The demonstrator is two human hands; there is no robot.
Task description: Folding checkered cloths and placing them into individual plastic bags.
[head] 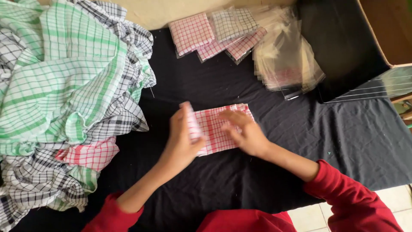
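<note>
Centre of frame, on black worktop (pixel 257 180): red-checked cloth (pixel 219 129) half folded | left hand (pixel 182 139) pinching lifted left edge | right hand (pixel 244 131) flat, pressing cloth | risk: pinched edge may slip, fold lands crooked | loose cloth heap (pixel 64 99) left could snag.

folded cloth (pixel 219 129) at centre of surface (pixel 257 180), left hand (pixel 182 139) on its left end, right hand (pixel 246 133) on its right half. cloth heap (pixel 64 99) far left. folded stack (pixel 214 36) behind. plastic bags (pixel 285 60) right of stack.
</note>
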